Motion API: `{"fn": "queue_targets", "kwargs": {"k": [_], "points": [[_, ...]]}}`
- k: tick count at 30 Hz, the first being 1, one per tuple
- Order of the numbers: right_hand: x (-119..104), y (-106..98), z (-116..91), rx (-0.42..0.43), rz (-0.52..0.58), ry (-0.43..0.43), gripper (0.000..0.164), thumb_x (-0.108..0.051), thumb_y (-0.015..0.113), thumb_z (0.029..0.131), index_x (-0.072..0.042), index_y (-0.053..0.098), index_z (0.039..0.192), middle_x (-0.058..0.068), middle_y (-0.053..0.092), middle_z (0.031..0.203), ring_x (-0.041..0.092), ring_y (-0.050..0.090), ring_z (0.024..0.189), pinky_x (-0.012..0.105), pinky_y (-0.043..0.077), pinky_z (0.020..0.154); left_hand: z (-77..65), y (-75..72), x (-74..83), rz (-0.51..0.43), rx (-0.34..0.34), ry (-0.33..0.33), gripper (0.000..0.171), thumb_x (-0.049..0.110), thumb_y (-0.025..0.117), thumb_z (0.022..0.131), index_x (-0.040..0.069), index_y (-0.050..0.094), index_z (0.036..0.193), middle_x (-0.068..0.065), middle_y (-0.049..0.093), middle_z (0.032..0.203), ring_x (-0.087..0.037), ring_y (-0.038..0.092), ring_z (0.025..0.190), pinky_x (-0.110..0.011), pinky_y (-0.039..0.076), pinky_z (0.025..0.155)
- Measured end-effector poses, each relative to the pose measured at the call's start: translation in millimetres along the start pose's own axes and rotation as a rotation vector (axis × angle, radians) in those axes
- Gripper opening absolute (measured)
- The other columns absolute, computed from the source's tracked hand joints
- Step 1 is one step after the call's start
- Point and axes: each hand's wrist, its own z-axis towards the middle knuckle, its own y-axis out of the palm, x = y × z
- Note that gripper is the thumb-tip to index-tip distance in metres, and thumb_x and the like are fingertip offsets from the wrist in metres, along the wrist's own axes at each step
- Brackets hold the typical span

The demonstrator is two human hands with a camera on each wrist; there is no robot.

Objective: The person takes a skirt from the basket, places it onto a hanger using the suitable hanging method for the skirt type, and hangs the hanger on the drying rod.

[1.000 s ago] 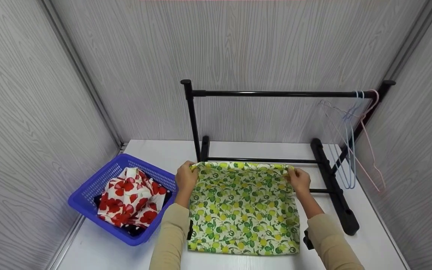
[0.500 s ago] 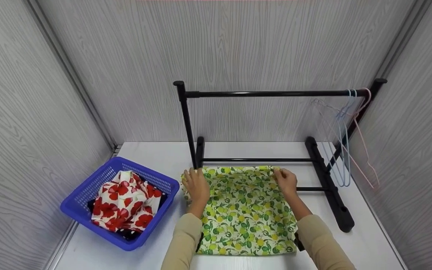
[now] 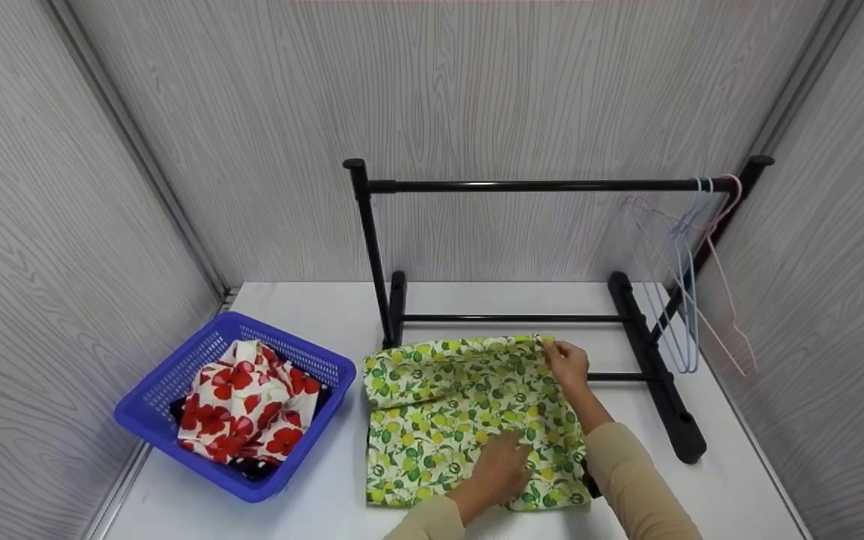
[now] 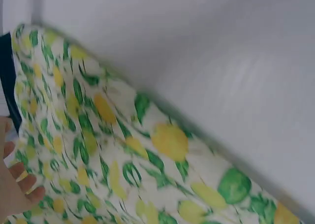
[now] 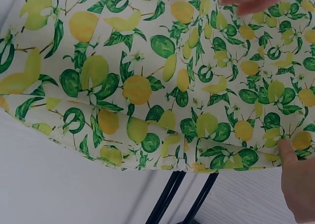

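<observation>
The lemon-print cloth [image 3: 432, 431] lies spread on the desk [image 3: 327, 495], right of the basket [image 3: 169, 444], its far part hiding some of the rack [image 3: 668, 397]'s base. The right hand [image 3: 568, 365] pinches the far right corner in a closed grip, while the left hand [image 3: 503, 466] is over the near half, fingers loosely bent with no visible hold (contact with the fabric cannot be confirmed). To flatten, anchor that corner and work slack outward with light, even pressure.
</observation>
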Motion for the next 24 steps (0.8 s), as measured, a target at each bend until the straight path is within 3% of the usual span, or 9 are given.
{"fn": "queue_targets", "kwargs": {"k": [2, 5, 9, 12, 15, 21, 24], "points": [[3.5, -0.9, 0.6, -0.040, -0.030, -0.002, 0.032, -0.016, 0.051, 0.095, 0.009, 0.059, 0.113, 0.029, 0.061, 0.110, 0.026, 0.064, 0.085, 0.032, 0.051, 0.073, -2.0, 5.1, 20.6, -0.011, -0.178, 0.042, 0.036, 0.045, 0.063, 0.083, 0.020, 0.058, 0.110, 0.000, 0.053, 0.116, -0.014, 0.051, 0.105, -0.029, 0.046, 0.082], [9.8, -3.7, 0.5, -0.114, -0.054, -0.004, 0.039, -0.014, 0.048, 0.096, 0.009, 0.048, 0.128, 0.030, 0.051, 0.126, 0.040, 0.053, 0.113, 0.042, 0.048, 0.089, -2.1, 15.4, 46.4, 0.065, -0.397, 0.062, 0.047, 0.057, 0.055, 0.084, 0.025, 0.052, 0.119, 0.006, 0.048, 0.123, -0.011, 0.049, 0.111, -0.028, 0.045, 0.087], [15.4, -10.0, 0.6, -0.189, -0.039, -0.015, 0.044, -0.011, 0.044, 0.097, 0.007, 0.037, 0.137, 0.028, 0.038, 0.140, 0.041, 0.038, 0.129, 0.048, 0.040, 0.101, 0.5, 29.0, 69.9, 0.217, -0.527, 0.035, 0.053, 0.065, 0.046, 0.085, 0.031, 0.046, 0.126, 0.011, 0.045, 0.127, -0.009, 0.047, 0.116, -0.028, 0.045, 0.089], [16.2, -17.0, 0.6, -0.182, -0.018, -0.052, 0.043, -0.007, 0.042, 0.097, 0.008, 0.035, 0.137, 0.029, 0.036, 0.141, 0.042, 0.037, 0.130, 0.049, 0.038, 0.101, 2.0, 37.9, 80.2, 0.284, -0.458, -0.019, 0.053, 0.066, 0.048, 0.083, 0.030, 0.051, 0.121, 0.011, 0.051, 0.122, -0.009, 0.052, 0.110, -0.027, 0.048, 0.083], [17.0, -24.6, -1.9, -0.126, -0.035, -0.118, 0.038, -0.003, 0.042, 0.096, 0.009, 0.042, 0.132, 0.030, 0.042, 0.135, 0.042, 0.043, 0.125, 0.049, 0.041, 0.099, 1.0, 43.8, 87.6, 0.319, -0.328, -0.057, 0.050, 0.064, 0.051, 0.082, 0.026, 0.060, 0.113, 0.007, 0.059, 0.112, -0.011, 0.058, 0.102, -0.028, 0.050, 0.075], [13.6, -42.1, -8.7, 0.050, -0.109, -0.312, 0.027, 0.001, 0.044, 0.093, 0.009, 0.057, 0.116, 0.029, 0.059, 0.114, 0.040, 0.057, 0.107, 0.049, 0.047, 0.088, 4.0, 42.1, 90.9, 0.430, -0.100, -0.046, 0.016, 0.031, 0.056, 0.089, 0.022, 0.070, 0.090, 0.003, 0.069, 0.090, -0.012, 0.066, 0.082, -0.024, 0.052, 0.056], [8.1, -58.0, -10.5, 0.162, -0.130, -0.463, 0.025, 0.004, 0.046, 0.091, 0.011, 0.060, 0.110, 0.029, 0.062, 0.108, 0.041, 0.058, 0.103, 0.051, 0.048, 0.084, 8.2, 39.2, 88.8, 0.354, -0.079, -0.095, 0.009, 0.025, 0.061, 0.086, 0.021, 0.065, 0.079, 0.006, 0.066, 0.076, -0.007, 0.062, 0.069, -0.018, 0.047, 0.049]]}}
